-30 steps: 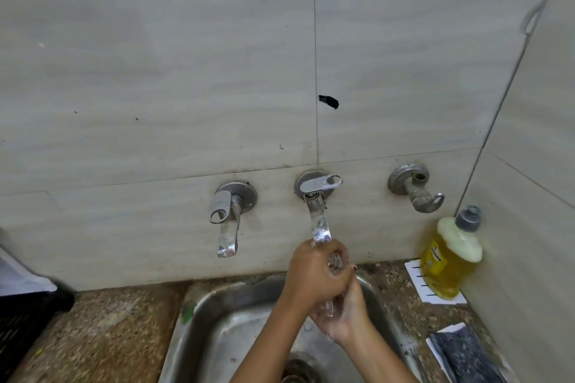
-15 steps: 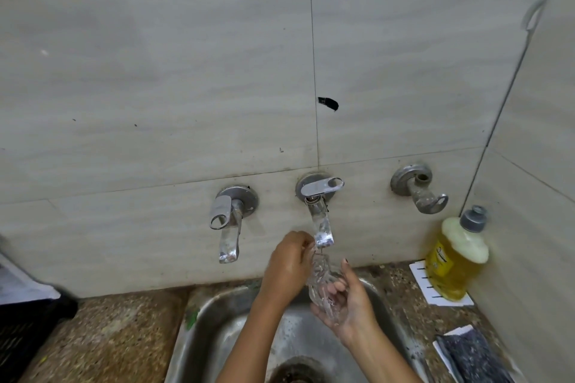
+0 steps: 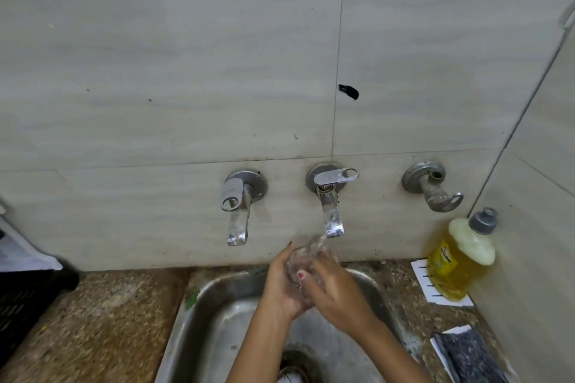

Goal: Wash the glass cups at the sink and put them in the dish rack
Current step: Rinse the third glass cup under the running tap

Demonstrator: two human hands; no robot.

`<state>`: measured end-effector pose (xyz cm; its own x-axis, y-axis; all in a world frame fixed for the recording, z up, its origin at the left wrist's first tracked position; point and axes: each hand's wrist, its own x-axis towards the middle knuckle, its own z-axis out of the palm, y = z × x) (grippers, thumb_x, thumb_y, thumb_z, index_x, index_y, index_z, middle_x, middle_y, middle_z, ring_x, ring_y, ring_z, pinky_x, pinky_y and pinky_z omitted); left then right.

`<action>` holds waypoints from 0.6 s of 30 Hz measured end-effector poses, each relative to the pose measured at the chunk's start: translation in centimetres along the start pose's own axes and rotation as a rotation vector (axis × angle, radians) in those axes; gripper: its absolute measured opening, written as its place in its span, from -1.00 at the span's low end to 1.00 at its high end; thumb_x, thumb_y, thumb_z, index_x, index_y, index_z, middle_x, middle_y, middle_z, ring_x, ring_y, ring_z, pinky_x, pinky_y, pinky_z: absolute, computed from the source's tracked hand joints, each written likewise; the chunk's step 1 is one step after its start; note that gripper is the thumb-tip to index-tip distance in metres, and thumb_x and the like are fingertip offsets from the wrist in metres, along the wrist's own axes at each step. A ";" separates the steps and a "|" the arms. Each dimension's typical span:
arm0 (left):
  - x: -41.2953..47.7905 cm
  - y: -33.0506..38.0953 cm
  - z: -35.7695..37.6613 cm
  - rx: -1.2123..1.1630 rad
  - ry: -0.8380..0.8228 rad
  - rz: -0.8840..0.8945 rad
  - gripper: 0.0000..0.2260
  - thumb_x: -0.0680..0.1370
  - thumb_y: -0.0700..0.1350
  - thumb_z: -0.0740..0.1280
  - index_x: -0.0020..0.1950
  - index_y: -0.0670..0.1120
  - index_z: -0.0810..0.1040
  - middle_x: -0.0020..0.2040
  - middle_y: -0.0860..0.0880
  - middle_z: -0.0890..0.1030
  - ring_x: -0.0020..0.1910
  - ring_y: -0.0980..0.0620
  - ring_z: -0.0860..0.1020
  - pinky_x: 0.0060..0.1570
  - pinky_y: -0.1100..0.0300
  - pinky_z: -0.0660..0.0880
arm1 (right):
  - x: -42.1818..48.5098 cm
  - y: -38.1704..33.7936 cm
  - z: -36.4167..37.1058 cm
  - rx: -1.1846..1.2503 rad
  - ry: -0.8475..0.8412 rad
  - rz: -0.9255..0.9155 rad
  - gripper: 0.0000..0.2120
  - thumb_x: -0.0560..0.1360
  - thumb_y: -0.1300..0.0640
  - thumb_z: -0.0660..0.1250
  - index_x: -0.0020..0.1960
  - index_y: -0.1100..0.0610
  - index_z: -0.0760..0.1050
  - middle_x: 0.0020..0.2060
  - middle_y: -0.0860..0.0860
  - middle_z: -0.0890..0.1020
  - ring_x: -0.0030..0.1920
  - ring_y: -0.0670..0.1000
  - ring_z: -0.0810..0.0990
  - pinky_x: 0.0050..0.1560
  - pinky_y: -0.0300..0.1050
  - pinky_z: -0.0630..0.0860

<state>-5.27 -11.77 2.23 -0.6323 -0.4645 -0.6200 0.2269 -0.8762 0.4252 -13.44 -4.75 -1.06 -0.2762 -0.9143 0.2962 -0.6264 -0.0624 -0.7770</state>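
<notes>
A clear glass cup is held over the steel sink, just under the spout of the middle tap, and water runs into it. My left hand wraps around the cup from the left. From the right, my right hand clasps the cup, and its fingers cover the lower part. Only the cup's upper rim shows between the two hands.
A second tap hangs left of the middle one, and an old wall fitting sits right. A yellow dish soap bottle stands on the right counter, with a dark scrub pad nearer me. A black crate sits far left.
My left hand has come off the tap area and closed around the cup beside my right hand. The cup has moved slightly left under the spout.
</notes>
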 end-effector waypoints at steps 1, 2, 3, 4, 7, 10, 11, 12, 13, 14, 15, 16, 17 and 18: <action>0.0 -0.2 -0.1 -0.068 -0.004 0.000 -0.63 0.50 0.03 0.22 -0.16 -0.26 0.62 -0.29 -0.18 0.63 -0.34 -0.12 0.62 -0.20 0.12 0.54 | 0.1 -0.1 -0.3 -0.073 -0.052 -0.058 -0.58 0.47 -0.12 0.02 0.10 0.02 0.55 0.02 -0.13 0.60 0.05 -0.18 0.52 0.18 -0.20 0.40; 0.2 -0.3 -0.4 -0.127 0.008 0.008 -0.64 0.50 0.00 0.20 -0.18 -0.27 0.61 -0.32 -0.18 0.62 -0.39 -0.11 0.62 -0.29 0.14 0.58 | 0.2 0.0 -0.5 -0.057 -0.048 -0.089 -0.58 0.48 -0.07 0.01 0.09 0.06 0.56 0.02 -0.08 0.62 0.03 -0.14 0.54 0.08 -0.19 0.46; 0.2 -0.4 -0.4 -0.183 0.004 0.009 -0.65 0.51 -0.02 0.19 -0.20 -0.28 0.60 -0.35 -0.19 0.61 -0.43 -0.11 0.61 -0.39 0.15 0.58 | 0.4 -0.2 -0.5 0.036 -0.001 -0.092 -0.61 0.48 -0.02 0.04 0.02 0.10 0.59 -0.06 -0.05 0.64 -0.03 -0.11 0.58 -0.01 -0.19 0.49; 0.2 -0.4 -0.5 -0.242 0.001 0.013 -0.65 0.51 -0.04 0.17 -0.21 -0.28 0.59 -0.37 -0.20 0.61 -0.46 -0.12 0.61 -0.45 0.15 0.57 | 0.8 -0.7 -0.4 0.180 0.085 -0.049 -0.66 0.47 0.03 0.08 -0.10 0.15 0.60 -0.18 -0.02 0.65 -0.13 -0.07 0.60 -0.09 -0.17 0.52; 0.0 -0.5 -0.8 -0.370 -0.028 0.020 -0.62 0.53 -0.06 0.08 -0.14 -0.31 0.56 -0.38 -0.23 0.61 -0.49 -0.14 0.60 -0.54 0.15 0.54 | 3.0 -2.1 -0.2 0.753 0.341 0.357 -0.68 0.53 0.27 0.10 -0.38 0.22 0.42 -0.55 0.04 0.52 -0.47 0.05 0.53 -0.44 -0.18 0.49; -0.1 -0.9 -1.0 -0.392 -0.027 0.024 -0.64 0.52 -0.06 0.09 -0.09 -0.31 0.55 -0.36 -0.24 0.63 -0.47 -0.14 0.62 -0.57 0.14 0.54 | 5.1 -2.8 -0.3 1.299 0.428 0.677 -0.66 0.54 0.29 -0.05 -0.39 0.19 0.28 -0.65 0.00 0.37 -0.66 -0.05 0.35 -0.64 -0.35 0.24; -0.2 -1.1 -1.0 -0.395 -0.027 0.031 -0.67 0.49 -0.08 0.12 -0.09 -0.30 0.55 -0.34 -0.24 0.64 -0.45 -0.15 0.63 -0.55 0.12 0.55 | 5.6 -3.0 -0.5 1.446 0.469 0.726 -0.66 0.54 0.25 -0.05 -0.39 0.17 0.26 -0.66 0.00 0.35 -0.68 -0.07 0.31 -0.65 -0.37 0.18; -0.1 -1.3 -1.1 -0.392 -0.026 0.038 -0.69 0.45 -0.10 0.14 -0.08 -0.30 0.56 -0.33 -0.24 0.64 -0.44 -0.15 0.63 -0.53 0.10 0.56 | 6.0 -3.1 -0.5 1.570 0.510 0.737 -0.65 0.54 0.23 -0.06 -0.40 0.16 0.26 -0.66 0.00 0.33 -0.69 -0.07 0.27 -0.65 -0.40 0.14; -0.1 -1.6 -1.1 -0.391 -0.023 0.036 -0.69 0.42 -0.10 0.15 -0.09 -0.30 0.56 -0.33 -0.24 0.64 -0.44 -0.16 0.63 -0.50 0.09 0.58 | 6.3 -3.2 -0.3 1.641 0.541 0.722 -0.63 0.54 0.21 -0.06 -0.42 0.16 0.26 -0.65 0.01 0.32 -0.70 -0.07 0.24 -0.65 -0.41 0.12; 0.0 -1.8 -1.2 -0.389 -0.016 0.030 -0.69 0.43 -0.10 0.16 -0.09 -0.30 0.56 -0.33 -0.24 0.64 -0.44 -0.16 0.63 -0.48 0.07 0.59 | 6.4 -3.3 -0.1 1.669 0.557 0.690 -0.59 0.54 0.21 -0.07 -0.46 0.16 0.28 -0.65 0.01 0.30 -0.70 -0.07 0.22 -0.65 -0.42 0.10; 0.1 -2.0 -1.3 -0.389 -0.008 0.023 -0.68 0.46 -0.08 0.15 -0.10 -0.30 0.56 -0.33 -0.24 0.64 -0.44 -0.16 0.63 -0.46 0.07 0.59 | 6.5 -3.3 0.2 1.665 0.561 0.648 -0.53 0.54 0.20 -0.07 -0.51 0.15 0.30 -0.65 0.01 0.29 -0.70 -0.07 0.21 -0.65 -0.42 0.09; 0.3 -2.1 -1.4 -0.392 -0.004 0.014 -0.67 0.50 -0.06 0.14 -0.10 -0.29 0.57 -0.33 -0.24 0.63 -0.44 -0.16 0.63 -0.44 0.06 0.60 | 6.4 -3.2 0.5 1.647 0.558 0.600 -0.49 0.54 0.18 -0.08 -0.56 0.13 0.31 -0.65 0.00 0.28 -0.70 -0.08 0.20 -0.64 -0.42 0.08; 0.5 -2.2 -1.6 -0.395 -0.002 0.007 -0.65 0.51 -0.04 0.13 -0.10 -0.29 0.57 -0.32 -0.23 0.63 -0.42 -0.16 0.63 -0.42 0.06 0.60 | 6.3 -3.2 0.7 1.621 0.548 0.557 -0.46 0.54 0.17 -0.08 -0.59 0.12 0.31 -0.66 0.00 0.27 -0.70 -0.08 0.19 -0.64 -0.42 0.07; 0.8 -2.3 -1.7 -0.389 -0.005 0.006 -0.64 0.52 -0.03 0.13 -0.09 -0.28 0.58 -0.30 -0.23 0.64 -0.40 -0.16 0.63 -0.38 0.05 0.60 | 6.0 -3.2 0.8 1.596 0.536 0.516 -0.44 0.54 0.15 -0.08 -0.61 0.10 0.31 -0.66 -0.01 0.26 -0.70 -0.09 0.18 -0.64 -0.40 0.06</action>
<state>-5.07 -10.35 -0.34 -0.6334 -0.4697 -0.6149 0.4938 -0.8572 0.1461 -12.48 -10.41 2.75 -0.5913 -0.7653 -0.2544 0.7640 -0.4306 -0.4805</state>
